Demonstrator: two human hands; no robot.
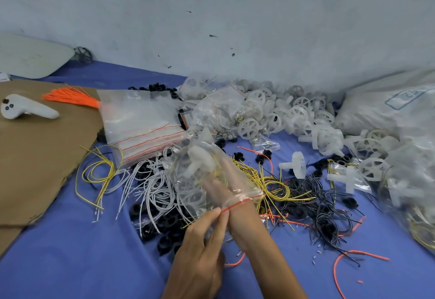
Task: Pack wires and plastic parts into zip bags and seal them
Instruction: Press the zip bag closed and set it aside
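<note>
The right hand (226, 181) is inside the zip bag (188, 181) up to the wrist and shows only through the creased plastic; its fingers look rather straight, but whether its grip holds the white part (200, 161) lying by the fingertips, I cannot tell. The left hand (202, 251) is below it; its grip pinches the mouth of the bag at the red zip line, thumb and fingers together on the plastic. The bag is held over the heap of wires in the middle of the blue cloth (70, 263); some yellow wire seems to be inside too, though it is hard to separate from the yellow wires (277, 185) behind. Both forearms are cut off by the lower edge.

Under the bag lie white wires (155, 185) and black rings (164, 228), partly hidden by it; black wires (324, 207) are tangled at the right. Empty bags (141, 120) are stacked behind, touching an orange wire bundle (70, 96) on the cardboard (35, 157), where a white controller (23, 109) also lies. White wheels (294, 115) are piled along the wall (235, 28); filled bags (414, 181) at the right are cut by the frame edge. Bare cloth shows at the lower left and at the lower right corner.
</note>
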